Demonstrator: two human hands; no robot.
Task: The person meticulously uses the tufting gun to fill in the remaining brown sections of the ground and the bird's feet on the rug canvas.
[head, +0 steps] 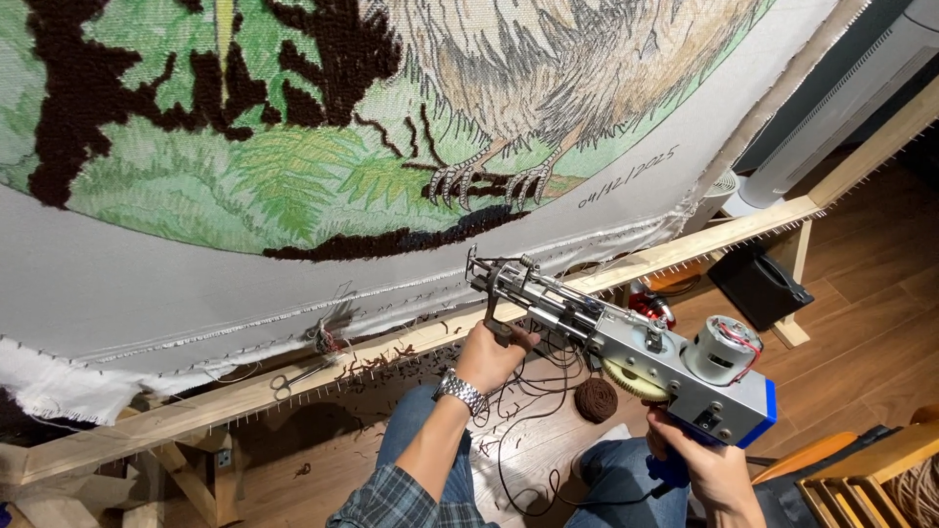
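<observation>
Holding a tufting gun (626, 347) in both hands, tip just below the stretched cloth (176, 284) on the wooden frame (685, 249). Left hand (492, 354) is clenched around the front grip under the barrel; right hand (706, 467) grasps the blue rear handle. Gun sits tilted, nose up-left, near the frame's lower rail. Scissors (298, 376) lie on that rail to the left. Brown yarn ball (595, 399) rests on the floor beneath the gun.

Scissors (298, 376) (on frame), yarn ball (595, 399)
</observation>
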